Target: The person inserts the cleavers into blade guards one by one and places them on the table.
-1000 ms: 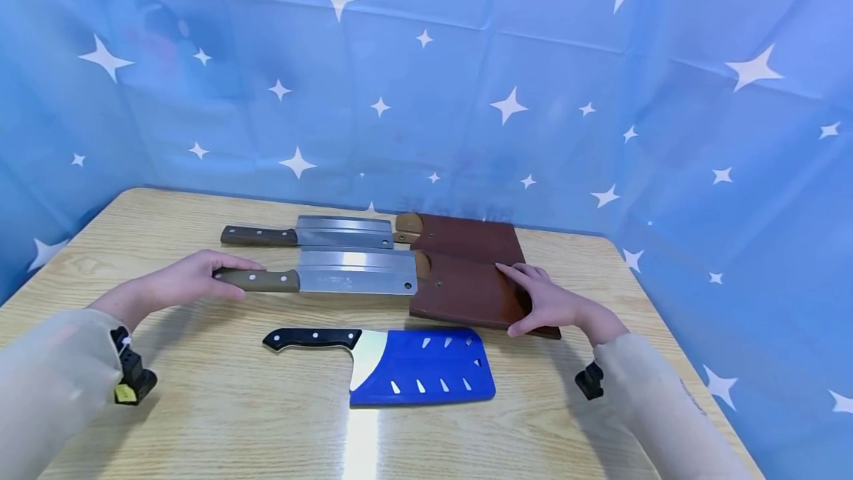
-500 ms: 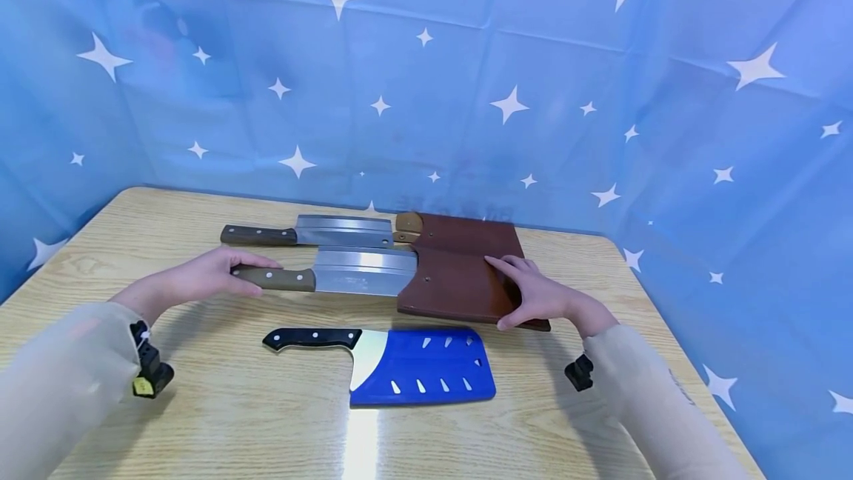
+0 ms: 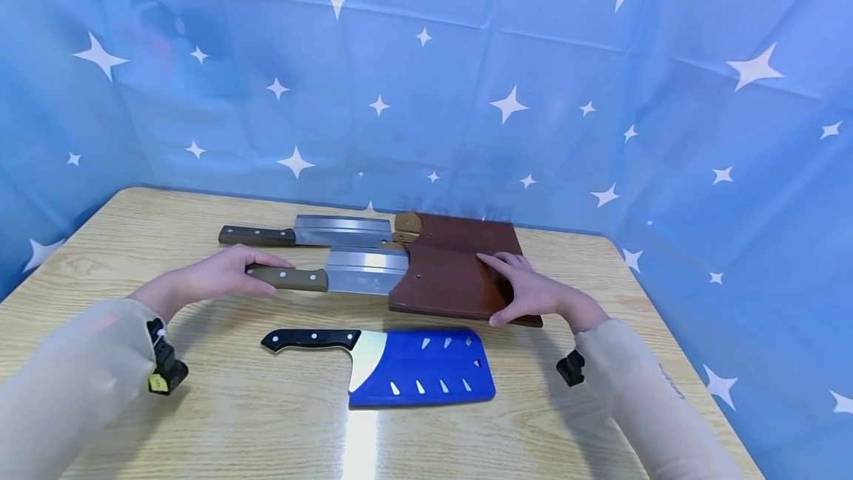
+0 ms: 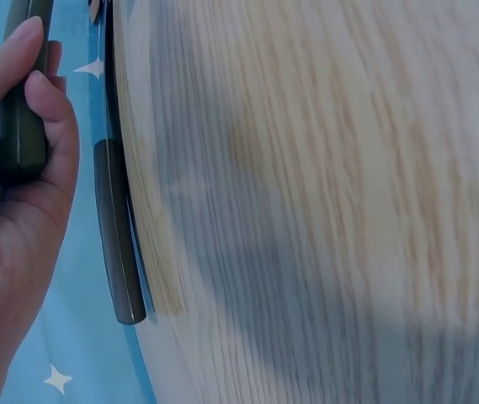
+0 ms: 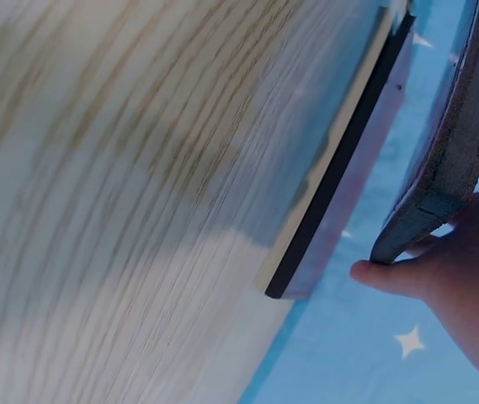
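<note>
My left hand (image 3: 229, 274) grips the greenish-brown handle (image 4: 20, 139) of a cleaver (image 3: 366, 272), which is held level above the table. My right hand (image 3: 533, 293) holds a brown leather-like knife sheath (image 3: 446, 284) by its right end, with thumb and fingers at opposite edges. The blade's front end is hidden inside the sheath's curved mouth; the rest shows bare. Behind lies a second cleaver (image 3: 343, 231) with a dark brown handle, and its blade end is beside another brown sheath (image 3: 476, 231) that is partly covered by the held one.
Nearer the front, a black-handled cleaver (image 3: 309, 338) lies with its blade in a blue slotted cover (image 3: 426, 369). A light wooden table (image 3: 233, 421) bears everything. Blue star-printed cloth (image 3: 426, 72) hangs behind and at the sides.
My left hand has moved right with the cleaver, while my right hand brought the sheath left. The blade tip, at the sheath's mouth before, is now inside it.
</note>
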Demonstrator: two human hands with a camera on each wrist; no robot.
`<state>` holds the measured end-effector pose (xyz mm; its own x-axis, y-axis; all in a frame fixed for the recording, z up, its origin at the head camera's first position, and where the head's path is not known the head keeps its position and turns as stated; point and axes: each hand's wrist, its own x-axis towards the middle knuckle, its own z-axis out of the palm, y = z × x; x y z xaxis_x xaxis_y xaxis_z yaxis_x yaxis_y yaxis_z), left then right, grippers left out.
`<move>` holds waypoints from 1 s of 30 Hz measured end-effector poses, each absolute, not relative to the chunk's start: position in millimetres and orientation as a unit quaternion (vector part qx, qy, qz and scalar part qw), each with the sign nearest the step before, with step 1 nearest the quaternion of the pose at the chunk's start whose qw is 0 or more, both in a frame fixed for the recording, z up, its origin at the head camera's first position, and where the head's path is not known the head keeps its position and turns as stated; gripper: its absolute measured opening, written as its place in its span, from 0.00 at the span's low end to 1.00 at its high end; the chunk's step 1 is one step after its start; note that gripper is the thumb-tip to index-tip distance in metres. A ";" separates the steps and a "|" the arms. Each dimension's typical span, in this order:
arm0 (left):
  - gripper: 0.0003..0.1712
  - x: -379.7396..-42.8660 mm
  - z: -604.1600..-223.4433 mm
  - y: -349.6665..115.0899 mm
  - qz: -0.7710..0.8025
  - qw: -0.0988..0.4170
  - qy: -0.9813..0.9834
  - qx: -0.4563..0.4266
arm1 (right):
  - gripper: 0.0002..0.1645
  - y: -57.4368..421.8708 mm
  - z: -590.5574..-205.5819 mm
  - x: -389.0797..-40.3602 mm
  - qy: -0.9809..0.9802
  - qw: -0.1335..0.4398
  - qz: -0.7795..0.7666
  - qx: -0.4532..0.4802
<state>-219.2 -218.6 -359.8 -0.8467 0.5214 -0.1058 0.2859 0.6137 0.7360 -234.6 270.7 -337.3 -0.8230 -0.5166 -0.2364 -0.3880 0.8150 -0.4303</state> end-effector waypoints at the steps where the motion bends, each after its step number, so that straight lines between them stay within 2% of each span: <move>1: 0.28 -220.0 -360.0 -217.3 0.378 0.160 0.883 0.228 | 0.64 269.6 -337.2 -235.1 0.937 0.174 -0.183 -0.243; 19: 0.27 -231.7 -367.1 -191.7 0.369 0.144 0.887 0.237 | 0.66 249.4 -334.9 -243.7 0.938 0.173 -0.166 -0.252; 30: 0.28 -235.5 -361.4 -178.8 0.397 0.186 0.871 0.223 | 0.65 239.8 -337.6 -249.4 0.940 0.171 -0.166 -0.245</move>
<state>-235.5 -178.8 -361.4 -0.8317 0.5355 -0.1468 0.2406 0.5857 0.7740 -249.4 239.8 -337.6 -0.8215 -0.5168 -0.2408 -0.4033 0.8253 -0.3954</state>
